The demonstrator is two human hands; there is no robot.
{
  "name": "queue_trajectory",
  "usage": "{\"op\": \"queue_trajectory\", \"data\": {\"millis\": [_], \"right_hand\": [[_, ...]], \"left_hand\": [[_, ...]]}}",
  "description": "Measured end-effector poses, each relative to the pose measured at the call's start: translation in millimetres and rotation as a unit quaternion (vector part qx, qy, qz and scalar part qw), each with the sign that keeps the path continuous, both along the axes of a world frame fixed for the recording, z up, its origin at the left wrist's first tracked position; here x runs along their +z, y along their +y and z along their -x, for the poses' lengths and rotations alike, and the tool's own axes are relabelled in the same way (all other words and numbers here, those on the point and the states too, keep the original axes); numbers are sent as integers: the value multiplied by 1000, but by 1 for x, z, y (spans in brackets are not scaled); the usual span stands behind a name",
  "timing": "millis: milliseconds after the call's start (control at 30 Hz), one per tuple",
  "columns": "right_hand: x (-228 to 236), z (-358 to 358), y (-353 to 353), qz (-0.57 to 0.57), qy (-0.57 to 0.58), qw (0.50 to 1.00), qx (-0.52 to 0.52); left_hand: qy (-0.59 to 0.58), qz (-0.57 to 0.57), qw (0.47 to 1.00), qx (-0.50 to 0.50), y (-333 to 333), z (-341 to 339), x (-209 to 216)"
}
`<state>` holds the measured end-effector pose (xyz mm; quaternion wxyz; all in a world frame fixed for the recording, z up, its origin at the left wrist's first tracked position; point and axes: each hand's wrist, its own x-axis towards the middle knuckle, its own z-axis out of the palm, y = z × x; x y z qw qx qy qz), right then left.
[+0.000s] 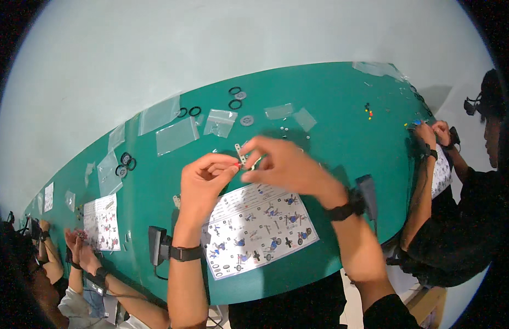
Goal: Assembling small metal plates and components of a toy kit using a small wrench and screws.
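Small grey perforated metal strip [240,152] sits right between both hands, held up just above the top edge of the white printed instruction sheet [258,226] that lies flat on the green table [342,120]. The right hand [284,164] comes in from the sheet's right side, wrist bent hard to the left, thumb and fingers closed on the strip's lower end. The left hand [205,183] rises straight up from the sheet's left edge, forearm near vertical, fingertips pressed together around a tiny red part [236,164] that's just beside the strip, too small to tell if they touch. Both wrists wear black bands. Beyond the sheet, further up the table, there are clear plastic bags [176,135], black rubber rings [235,97] and a grey gear wheel [246,120].
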<state>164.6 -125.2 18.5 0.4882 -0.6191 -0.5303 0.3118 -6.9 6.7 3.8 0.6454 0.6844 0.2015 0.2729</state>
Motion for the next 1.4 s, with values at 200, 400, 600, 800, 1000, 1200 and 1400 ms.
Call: {"op": "queue_trajectory", "data": {"millis": [200,400,600,800,1000,1200,1400], "right_hand": [[-19,39,19,-50,211,975,-45],[-24,44,22,-124,-71,980,-139],[-20,35,20,-133,-57,981,-131],[-27,30,22,-68,68,989,-116],[-25,31,24,-79,225,968,-78],[-22,38,22,-76,227,965,-107],[-23,40,23,-92,193,969,-122]], "left_hand": [[-23,1,998,62,9,5,1],[7,-5,998,67,12,8,0],[8,22,998,65,10,4,2],[-3,15,996,89,17,9,2],[-20,8,998,52,14,8,0],[-56,-16,997,45,10,4,-2],[-29,-38,996,78,3,4,3]]}}
